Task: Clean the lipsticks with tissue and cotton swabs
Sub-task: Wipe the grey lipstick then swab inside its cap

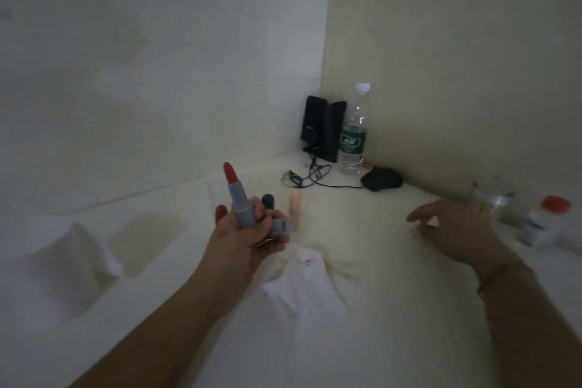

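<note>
- The left hand [248, 238] grips an uncapped grey-cased lipstick with a red bullet [238, 198], held upright above the pale tabletop [393, 309]; a grey cap [281, 226] sits in the same fingers
- The right hand [453, 231] hovers low, fingers loosely spread, holding nothing
- A white tissue with red smears [304, 287] lies between the hands; a small peach-coloured tube [296, 208] stands just behind the left hand

Two bare forearms, no sleeves. Left hand [248, 239] has red and dark painted nails. Right hand [456, 230]: thin bracelet [491, 274] at the wrist, blurred.
</note>
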`<state>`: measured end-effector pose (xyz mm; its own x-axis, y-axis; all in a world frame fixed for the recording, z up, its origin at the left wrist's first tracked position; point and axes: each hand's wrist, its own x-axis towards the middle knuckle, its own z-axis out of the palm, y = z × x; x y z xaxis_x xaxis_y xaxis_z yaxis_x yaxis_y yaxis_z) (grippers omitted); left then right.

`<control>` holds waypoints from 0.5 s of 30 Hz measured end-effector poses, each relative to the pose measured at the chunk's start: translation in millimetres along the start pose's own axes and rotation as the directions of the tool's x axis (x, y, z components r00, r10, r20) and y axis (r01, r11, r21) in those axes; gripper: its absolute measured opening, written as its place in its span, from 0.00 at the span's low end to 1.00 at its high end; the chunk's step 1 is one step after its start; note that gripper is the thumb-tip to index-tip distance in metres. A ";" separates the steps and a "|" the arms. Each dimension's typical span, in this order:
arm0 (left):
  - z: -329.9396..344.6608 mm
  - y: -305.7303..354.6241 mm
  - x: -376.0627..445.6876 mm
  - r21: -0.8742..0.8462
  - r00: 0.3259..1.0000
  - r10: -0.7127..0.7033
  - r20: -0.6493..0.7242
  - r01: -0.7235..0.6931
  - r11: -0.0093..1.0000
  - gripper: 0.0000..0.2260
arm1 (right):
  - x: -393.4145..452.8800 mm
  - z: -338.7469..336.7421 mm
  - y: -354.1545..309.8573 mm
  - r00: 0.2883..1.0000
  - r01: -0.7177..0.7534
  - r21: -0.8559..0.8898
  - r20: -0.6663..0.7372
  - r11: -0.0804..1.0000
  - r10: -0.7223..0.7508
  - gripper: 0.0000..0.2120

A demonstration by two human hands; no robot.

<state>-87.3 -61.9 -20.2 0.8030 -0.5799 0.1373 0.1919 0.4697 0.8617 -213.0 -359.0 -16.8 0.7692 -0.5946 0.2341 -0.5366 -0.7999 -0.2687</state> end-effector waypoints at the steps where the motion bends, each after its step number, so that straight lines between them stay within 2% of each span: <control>1: -1.1 -0.2 0.3 -0.003 1.000 -0.006 0.003 0.006 1.000 0.09 | 2.2 1.9 0.2 1.000 -0.012 -0.006 -0.007 1.000 0.011 0.09; 7: -5.3 -4.8 4.2 -0.011 0.999 -0.031 0.030 0.031 0.999 0.11 | 5.6 6.1 9.2 0.983 -0.181 0.018 -0.009 0.983 0.181 0.15; 10: -6.3 -6.0 5.5 -0.019 0.998 -0.026 0.050 0.027 0.999 0.09 | 7.6 4.5 14.3 0.971 -0.221 0.050 -0.080 0.974 0.225 0.17; 13: -7.7 -6.7 7.2 -0.028 0.998 -0.026 0.051 0.027 0.999 0.09 | 5.7 6.1 12.3 0.979 -0.203 -0.081 -0.014 0.976 0.203 0.20; 15: -7.4 -7.0 7.8 -0.035 0.998 -0.031 0.053 0.033 0.999 0.07 | 5.0 7.3 11.1 0.976 -0.215 -0.099 0.027 0.972 0.218 0.20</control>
<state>-78.2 -64.8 -28.9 0.7656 -0.6287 0.1367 0.2378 0.4738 0.8479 -212.7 -370.3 -25.4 0.6428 -0.7524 0.1442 -0.7209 -0.6577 -0.2185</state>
